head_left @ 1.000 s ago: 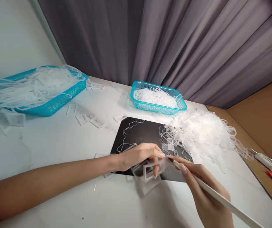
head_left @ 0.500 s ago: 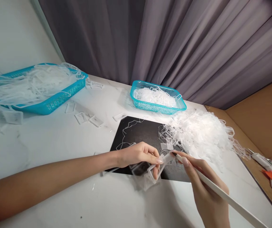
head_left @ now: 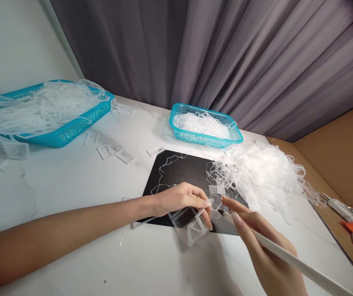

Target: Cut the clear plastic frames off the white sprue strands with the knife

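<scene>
On a flat black mat (head_left: 179,170) atop the white bench (head_left: 80,255), the left hand (head_left: 182,199) pinches a translucent rectangular plastic frame (head_left: 196,225), apparently steadying it; the right hand (head_left: 265,244) clasps its fingers round a slender white tool (head_left: 306,267), probably for control.

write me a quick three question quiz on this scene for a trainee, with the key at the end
1. Which of the person's hands holds the long, thin white tool with a dark tip?
2. True or false: seen from the person, the small rectangular turquoise plastic basket stands beyond the flat black mat.
3. Multiple choice: what is heaped at the mat's far right corner?
A) a folded red cloth
B) a tangled pile of thin, whitish translucent strips
C) a coil of yellow cable

Key:
1. The right hand.
2. True.
3. B.
</scene>
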The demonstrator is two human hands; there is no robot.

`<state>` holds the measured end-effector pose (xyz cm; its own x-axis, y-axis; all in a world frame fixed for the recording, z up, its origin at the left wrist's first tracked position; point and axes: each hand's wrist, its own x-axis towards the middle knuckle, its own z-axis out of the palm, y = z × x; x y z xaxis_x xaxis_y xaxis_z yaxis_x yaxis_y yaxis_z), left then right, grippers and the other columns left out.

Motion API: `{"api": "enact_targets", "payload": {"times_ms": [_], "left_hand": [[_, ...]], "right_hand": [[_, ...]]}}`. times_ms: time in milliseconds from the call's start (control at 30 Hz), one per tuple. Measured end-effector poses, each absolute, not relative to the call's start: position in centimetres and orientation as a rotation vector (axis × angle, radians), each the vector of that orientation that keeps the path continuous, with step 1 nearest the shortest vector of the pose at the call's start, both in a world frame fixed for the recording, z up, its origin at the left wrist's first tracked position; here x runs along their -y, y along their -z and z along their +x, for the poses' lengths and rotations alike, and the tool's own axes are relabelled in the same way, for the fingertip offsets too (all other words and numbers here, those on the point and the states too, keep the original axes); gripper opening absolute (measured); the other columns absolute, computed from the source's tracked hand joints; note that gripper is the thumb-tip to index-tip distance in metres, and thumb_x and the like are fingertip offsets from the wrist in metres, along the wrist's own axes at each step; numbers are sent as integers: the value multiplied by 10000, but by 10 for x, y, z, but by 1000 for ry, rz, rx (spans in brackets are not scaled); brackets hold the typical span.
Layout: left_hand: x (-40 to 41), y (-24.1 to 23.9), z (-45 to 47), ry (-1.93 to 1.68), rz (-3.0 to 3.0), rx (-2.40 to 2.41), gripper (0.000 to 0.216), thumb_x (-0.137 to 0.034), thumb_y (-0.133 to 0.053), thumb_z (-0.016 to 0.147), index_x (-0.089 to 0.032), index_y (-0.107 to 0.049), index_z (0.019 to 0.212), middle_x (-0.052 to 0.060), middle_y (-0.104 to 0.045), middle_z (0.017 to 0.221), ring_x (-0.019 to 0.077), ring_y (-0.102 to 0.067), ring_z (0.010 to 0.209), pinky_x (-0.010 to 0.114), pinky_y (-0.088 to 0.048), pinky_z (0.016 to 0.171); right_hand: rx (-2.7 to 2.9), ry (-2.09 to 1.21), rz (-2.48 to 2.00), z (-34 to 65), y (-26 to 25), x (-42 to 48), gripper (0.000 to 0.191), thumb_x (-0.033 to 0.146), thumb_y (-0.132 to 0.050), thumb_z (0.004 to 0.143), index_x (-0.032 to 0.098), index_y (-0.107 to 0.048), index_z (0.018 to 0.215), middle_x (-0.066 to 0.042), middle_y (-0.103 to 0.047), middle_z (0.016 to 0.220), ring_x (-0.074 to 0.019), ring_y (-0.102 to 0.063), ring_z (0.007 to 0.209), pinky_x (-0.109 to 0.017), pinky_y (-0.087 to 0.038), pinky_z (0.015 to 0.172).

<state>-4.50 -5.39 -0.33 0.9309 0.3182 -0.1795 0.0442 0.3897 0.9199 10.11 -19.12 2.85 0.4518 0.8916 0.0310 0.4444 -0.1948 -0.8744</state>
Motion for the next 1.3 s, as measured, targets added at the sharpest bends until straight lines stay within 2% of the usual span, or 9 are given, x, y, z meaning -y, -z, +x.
{"api": "enact_targets", "payload": {"times_ms": [133, 333, 467, 567, 733, 900, 1100, 1200, 1300], "left_hand": [[55, 3, -44, -201, 1186, -363, 157, -307, -566, 850, -153, -587, 827, 29, -718, 675, 148, -651, 758, 280, -425, 803], [57, 1, -44, -198, 1219, -371, 132, -297, -553, 857, -166, -535, 867, 22, -711, 699, 154, -647, 781, 311, -420, 829], [57, 1, -44, -185, 1254, -355, 120, -287, -548, 857, -170, -524, 861, 20, -706, 713, 150, -642, 769, 316, -417, 828], [58, 1, -44, -173, 1330, -391, 130, -301, -529, 860, -172, -523, 856, 23, -707, 734, 145, -632, 743, 287, -422, 759], [62, 0, -44, -174, 1533, -560, 156, -330, -527, 840, -187, -517, 900, 7, -715, 724, 142, -598, 700, 247, -401, 659], [67, -1, -44, -183, 1664, -648, 229, -352, -548, 805, -192, -515, 967, -11, -707, 680, 119, -510, 550, 206, -341, 496], [70, 2, -42, -216, 1742, -645, 272, -385, -472, 849, -157, -613, 809, 15, -684, 620, 119, -534, 532, 201, -353, 482], [71, 4, -41, -239, 1752, -672, 293, -393, -453, 858, -160, -618, 792, 20, -695, 637, 115, -529, 504, 198, -349, 456], [70, 5, -41, -261, 1763, -675, 285, -376, -456, 859, -164, -602, 740, 9, -678, 593, 118, -546, 503, 200, -362, 460]], "right_hand": [[1174, -597, -1836, 99, -32, 193, 263, 448, -525, 806, 254, -617, 654, 23, -695, 1076, -224, -633, 1016, -233, -527, 689], [1150, -639, -1863, 98, -31, 191, 278, 481, -538, 793, 258, -686, 718, 10, -716, 1024, -220, -661, 957, -227, -536, 719], [1168, -605, -1852, 98, -25, 189, 303, 485, -535, 804, 247, -719, 836, -25, -723, 1005, -231, -681, 896, -220, -545, 599], [1218, -552, -1834, 98, -21, 189, 309, 453, -510, 836, 232, -721, 878, -43, -731, 975, -232, -688, 879, -214, -545, 561], [1389, -316, -1856, 96, -17, 190, 239, 378, -484, 866, 256, -689, 863, -13, -733, 878, -171, -698, 751, -208, -550, 615], [1528, -129, -1839, 94, -15, 192, 200, 314, -463, 881, 258, -645, 821, -1, -717, 951, -123, -684, 712, -185, -534, 583], [1665, -15, -1744, 98, -11, 195, 102, 238, -520, 853, 237, -622, 855, -39, -713, 1023, -173, -699, 827, -218, -553, 637], [1680, -9, -1718, 100, -11, 195, 159, 238, -535, 836, 265, -639, 953, -18, -704, 1057, -204, -686, 911, -260, -568, 722], [1647, -27, -1686, 103, -10, 195, 173, 227, -532, 831, 257, -666, 937, -19, -708, 1046, -215, -683, 925, -274, -576, 751]]}}
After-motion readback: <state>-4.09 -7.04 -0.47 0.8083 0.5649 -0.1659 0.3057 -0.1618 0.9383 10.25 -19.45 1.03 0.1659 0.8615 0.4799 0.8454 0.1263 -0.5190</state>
